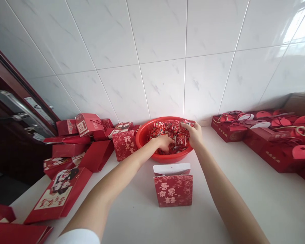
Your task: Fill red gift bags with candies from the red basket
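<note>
My left hand (164, 143) reaches into a red plastic basket (165, 158) heaped with small red-wrapped candies (181, 139). Its fingers curl down among them, and what they grip is hidden. At the basket's right rim, my right hand (195, 133) pinches a red candy packet (187, 122) between thumb and fingers. In front of the basket, nearer to me, a red gift box (173, 191) with white lettering stands upright. Its top is open and a white inner flap (171, 168) sticks up. Neither hand touches this box.
Red boxes (61, 193) lie or stand in a loose pile on the left of the white table (132, 217). Rows of handled red boxes (266, 149) stand on the right. A tiled wall (162, 84) rises behind the basket, and a door handle (22, 108) is at far left.
</note>
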The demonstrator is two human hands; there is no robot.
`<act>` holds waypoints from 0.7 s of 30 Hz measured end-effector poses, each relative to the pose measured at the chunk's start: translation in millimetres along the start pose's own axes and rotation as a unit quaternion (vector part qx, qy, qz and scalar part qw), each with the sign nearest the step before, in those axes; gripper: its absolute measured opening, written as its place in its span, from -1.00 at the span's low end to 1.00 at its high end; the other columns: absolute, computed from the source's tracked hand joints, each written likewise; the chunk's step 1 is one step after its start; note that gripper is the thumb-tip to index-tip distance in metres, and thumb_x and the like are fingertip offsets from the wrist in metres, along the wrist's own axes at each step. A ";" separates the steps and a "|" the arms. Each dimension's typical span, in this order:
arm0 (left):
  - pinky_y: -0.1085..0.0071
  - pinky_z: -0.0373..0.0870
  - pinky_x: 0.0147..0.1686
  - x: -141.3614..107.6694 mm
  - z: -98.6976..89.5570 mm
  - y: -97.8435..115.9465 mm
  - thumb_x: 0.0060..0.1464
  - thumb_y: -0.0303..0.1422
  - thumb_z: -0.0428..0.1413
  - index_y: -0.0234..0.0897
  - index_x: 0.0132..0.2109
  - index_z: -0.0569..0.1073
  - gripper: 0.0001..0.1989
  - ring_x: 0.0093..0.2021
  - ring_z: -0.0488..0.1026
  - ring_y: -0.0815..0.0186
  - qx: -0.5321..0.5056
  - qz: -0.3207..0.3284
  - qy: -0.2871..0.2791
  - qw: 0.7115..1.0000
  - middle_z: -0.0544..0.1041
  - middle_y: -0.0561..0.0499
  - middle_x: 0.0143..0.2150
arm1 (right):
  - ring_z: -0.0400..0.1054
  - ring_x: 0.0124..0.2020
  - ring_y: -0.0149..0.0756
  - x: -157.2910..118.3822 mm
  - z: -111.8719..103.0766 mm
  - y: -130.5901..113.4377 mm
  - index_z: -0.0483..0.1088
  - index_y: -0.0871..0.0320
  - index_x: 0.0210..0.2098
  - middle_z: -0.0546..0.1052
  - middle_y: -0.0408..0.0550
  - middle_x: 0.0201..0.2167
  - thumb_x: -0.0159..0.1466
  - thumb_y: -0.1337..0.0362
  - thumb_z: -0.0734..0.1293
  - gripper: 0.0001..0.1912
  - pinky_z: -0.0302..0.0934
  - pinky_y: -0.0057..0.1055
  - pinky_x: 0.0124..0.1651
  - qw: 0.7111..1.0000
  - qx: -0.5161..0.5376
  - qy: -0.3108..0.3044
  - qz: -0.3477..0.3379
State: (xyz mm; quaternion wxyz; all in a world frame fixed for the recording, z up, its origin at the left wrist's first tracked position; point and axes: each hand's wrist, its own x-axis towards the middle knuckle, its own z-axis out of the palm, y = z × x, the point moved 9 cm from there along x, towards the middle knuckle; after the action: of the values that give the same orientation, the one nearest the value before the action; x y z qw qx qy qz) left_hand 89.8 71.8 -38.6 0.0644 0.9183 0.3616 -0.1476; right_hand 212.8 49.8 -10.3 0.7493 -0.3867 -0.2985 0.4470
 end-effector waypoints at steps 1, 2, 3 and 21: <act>0.30 0.44 -0.18 -0.5 1.0 2.2 -0.25 -0.39 0.28 -0.12 -0.07 0.62 -0.53 -0.07 0.55 -0.01 0.016 0.002 -0.008 1.000 0.66 -0.06 -0.17 | 0.47 -0.50 -0.27 -0.2 -0.1 0.0 0.44 0.13 -0.45 0.56 -0.17 -0.56 -0.18 0.28 0.54 -0.70 0.42 -0.34 -0.42 1.000 0.001 0.001 0.000; 0.29 0.44 -0.15 -1.1 1.8 3.9 -0.21 -0.33 0.27 -0.15 -0.05 0.61 -0.54 -0.06 0.55 -0.02 0.023 0.004 -0.015 1.000 0.66 -0.08 -0.14 | 0.47 -0.50 -0.26 -0.4 -0.3 0.0 0.44 0.13 -0.46 0.57 -0.17 -0.56 -0.19 0.29 0.54 -0.69 0.42 -0.35 -0.43 1.000 0.002 0.003 0.001; 0.28 0.43 -0.12 -1.7 2.3 5.3 -0.16 -0.28 0.26 -0.17 -0.01 0.60 -0.54 -0.04 0.54 -0.01 0.020 0.006 -0.021 1.000 0.65 -0.09 -0.11 | 0.48 -0.50 -0.26 -0.5 -0.5 0.1 0.44 0.14 -0.46 0.57 -0.17 -0.56 -0.19 0.29 0.55 -0.69 0.42 -0.35 -0.43 1.000 0.003 0.005 0.001; 0.21 0.35 -0.05 6.0 7.5 27.0 -0.10 -0.40 0.20 -0.23 -0.23 0.51 -0.80 -0.15 0.53 0.02 -0.055 0.053 -0.015 0.997 0.59 -0.09 -0.26 | 0.48 -0.51 -0.28 0.6 1.1 1.9 0.48 0.16 -0.47 0.59 -0.14 -0.56 -0.20 0.31 0.56 -0.71 0.43 -0.39 -0.44 1.000 0.002 -0.006 0.001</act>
State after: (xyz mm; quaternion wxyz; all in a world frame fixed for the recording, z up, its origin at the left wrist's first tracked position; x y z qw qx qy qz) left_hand 110.8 54.3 -47.4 0.1277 0.9288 0.3192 -0.1381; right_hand 211.4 51.2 -11.3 0.7479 -0.3823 -0.3019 0.4510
